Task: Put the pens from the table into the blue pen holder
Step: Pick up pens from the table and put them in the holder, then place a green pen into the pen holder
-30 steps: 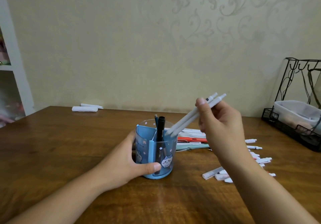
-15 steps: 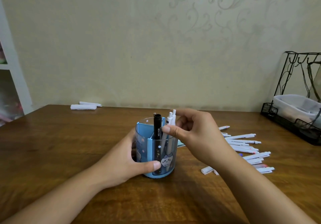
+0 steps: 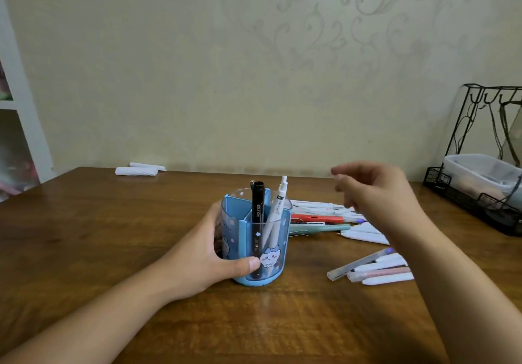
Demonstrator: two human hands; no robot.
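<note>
The blue pen holder (image 3: 278, 239), see-through with a cartoon cat on its front, stands in the middle of the wooden table. My left hand (image 3: 206, 253) wraps its left side, thumb across the front. A black pen (image 3: 257, 205) and white pens (image 3: 278, 202) stand inside, leaning right. My right hand (image 3: 375, 194) hovers to the right of the holder above the table, fingers loosely apart and holding nothing. Below and behind it lie several loose pens: white ones (image 3: 378, 272), a red pen (image 3: 316, 218) and a green pen (image 3: 322, 227).
A black wire rack (image 3: 480, 211) with a clear plastic tub stands at the right edge. Two white rolled items (image 3: 137, 170) lie at the table's far left by the wall. A white shelf unit (image 3: 25, 126) stands at the left.
My right hand lowered two white pens into the holder, let them go and moved away up and to the right. My left hand stayed on the holder.
</note>
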